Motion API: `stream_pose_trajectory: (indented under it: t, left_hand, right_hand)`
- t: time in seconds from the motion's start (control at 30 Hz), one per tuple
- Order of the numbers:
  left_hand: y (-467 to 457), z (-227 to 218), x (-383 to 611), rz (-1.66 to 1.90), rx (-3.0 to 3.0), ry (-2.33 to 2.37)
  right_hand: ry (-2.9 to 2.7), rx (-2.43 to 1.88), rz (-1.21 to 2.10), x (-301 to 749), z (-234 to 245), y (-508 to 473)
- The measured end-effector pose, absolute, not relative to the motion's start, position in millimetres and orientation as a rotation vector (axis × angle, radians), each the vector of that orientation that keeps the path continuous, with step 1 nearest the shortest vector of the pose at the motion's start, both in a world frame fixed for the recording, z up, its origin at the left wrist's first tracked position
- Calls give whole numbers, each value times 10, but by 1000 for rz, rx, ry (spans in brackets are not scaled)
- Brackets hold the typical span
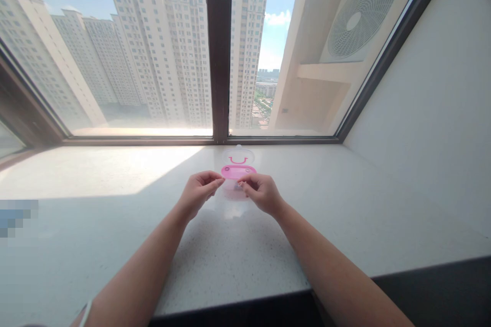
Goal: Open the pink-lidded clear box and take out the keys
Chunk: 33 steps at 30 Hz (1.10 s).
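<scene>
A small oval box with a pink rim [238, 176] stands on the white sill in front of me. Its clear lid [247, 156], with a pink curved handle [238, 162], is raised at the back. My left hand [200, 191] is closed in a pinch, fingertips by the rim's left end; what they hold, if anything, is too small to name. My right hand [262, 192] also pinches, in front of the rim's right side. Something tiny shows at its fingertips, but I cannot make out its kind. Both hands partly cover the box's see-through body.
The pale speckled sill [230, 260] spreads around the box, with a dark front edge [245, 311]. Behind it rises a window with a dark upright frame bar [219, 51]. A white wall [429, 112] stands to the right. A blurred bluish patch [13, 214] lies far left.
</scene>
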<state>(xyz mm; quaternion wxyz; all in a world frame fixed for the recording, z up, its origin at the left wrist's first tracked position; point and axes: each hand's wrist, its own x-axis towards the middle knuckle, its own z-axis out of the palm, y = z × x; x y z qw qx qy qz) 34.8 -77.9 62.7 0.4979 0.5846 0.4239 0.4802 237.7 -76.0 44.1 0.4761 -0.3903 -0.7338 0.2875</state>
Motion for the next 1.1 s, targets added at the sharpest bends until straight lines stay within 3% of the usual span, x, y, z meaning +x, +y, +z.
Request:
stream_pose_trajectory:
  t: [1.1]
  left_hand:
    - [-794,451,506,1065,1808,1118]
  right_hand:
    - [-1852,-1022,735,2251,410,-787]
